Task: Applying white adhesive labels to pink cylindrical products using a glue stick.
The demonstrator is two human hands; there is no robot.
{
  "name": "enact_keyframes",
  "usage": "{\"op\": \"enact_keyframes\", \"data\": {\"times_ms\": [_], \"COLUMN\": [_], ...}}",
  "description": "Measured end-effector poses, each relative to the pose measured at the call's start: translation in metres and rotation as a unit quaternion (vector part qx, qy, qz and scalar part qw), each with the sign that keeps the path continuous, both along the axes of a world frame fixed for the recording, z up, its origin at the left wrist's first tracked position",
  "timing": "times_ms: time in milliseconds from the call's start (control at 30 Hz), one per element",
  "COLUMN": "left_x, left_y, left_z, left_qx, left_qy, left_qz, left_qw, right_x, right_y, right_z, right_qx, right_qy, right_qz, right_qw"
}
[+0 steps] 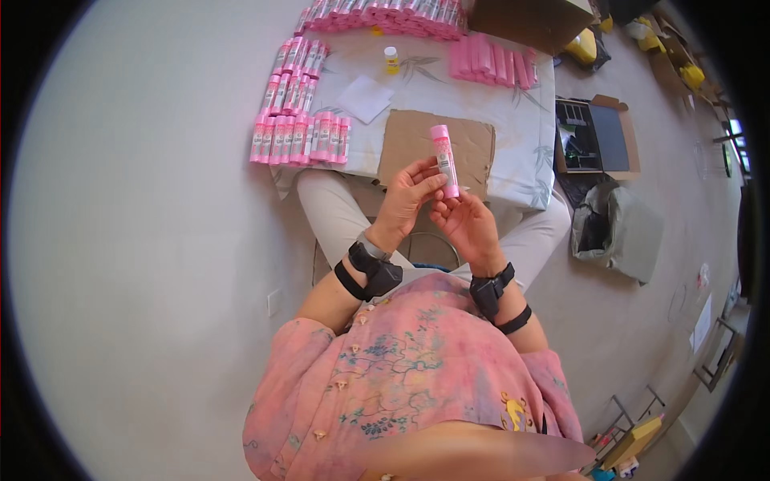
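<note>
A pink tube with a pale label (444, 160) stands almost upright between both my hands, above my lap. My left hand (407, 196) pinches its middle with fingertips on the label. My right hand (465, 223) holds its lower end from below. Behind it a brown cardboard sheet (473, 144) lies on a low table covered with a pale leaf-patterned cloth (521, 152). Both wrists wear black straps.
Several pink tubes lie in rows at the table's left (298, 136), along its far edge (385, 18), and plain pink ones at the back right (491, 62). A small yellow-capped bottle (391, 58) and a white paper (365, 98) lie between. An open box (597, 138) and a grey bag (618, 228) sit on the floor at right.
</note>
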State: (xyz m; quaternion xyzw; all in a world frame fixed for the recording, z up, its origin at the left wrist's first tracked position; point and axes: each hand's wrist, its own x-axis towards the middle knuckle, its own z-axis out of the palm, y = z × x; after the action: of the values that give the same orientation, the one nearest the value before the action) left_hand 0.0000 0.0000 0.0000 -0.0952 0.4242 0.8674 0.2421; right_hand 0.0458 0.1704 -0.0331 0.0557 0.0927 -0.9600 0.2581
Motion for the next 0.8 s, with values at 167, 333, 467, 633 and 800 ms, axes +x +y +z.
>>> {"op": "enact_keyframes", "data": {"times_ms": [167, 333, 467, 633, 800], "left_x": [-0.005, -0.022, -0.045, -0.067, -0.078], "left_y": [-0.014, -0.060, -0.132, -0.191, -0.200], "left_z": [-0.011, -0.045, -0.060, -0.064, -0.076], "left_qx": [-0.056, -0.189, -0.465, -0.680, -0.739], "left_qy": [-0.009, 0.015, 0.106, 0.205, 0.243], "left_qz": [0.051, 0.166, 0.235, 0.236, 0.214], "left_qw": [0.997, 0.968, 0.847, 0.663, 0.591], "right_x": [-0.007, -0.004, -0.002, -0.004, -0.012], "right_y": [-0.017, -0.008, 0.003, 0.006, 0.006], "right_z": [0.020, 0.002, -0.016, -0.023, -0.030], "right_qx": [0.225, 0.322, 0.368, 0.390, 0.395], "right_qy": [-0.071, -0.042, -0.065, -0.068, -0.078], "right_qz": [0.054, 0.070, 0.062, 0.061, 0.064], "right_qw": [0.970, 0.943, 0.925, 0.916, 0.913]}}
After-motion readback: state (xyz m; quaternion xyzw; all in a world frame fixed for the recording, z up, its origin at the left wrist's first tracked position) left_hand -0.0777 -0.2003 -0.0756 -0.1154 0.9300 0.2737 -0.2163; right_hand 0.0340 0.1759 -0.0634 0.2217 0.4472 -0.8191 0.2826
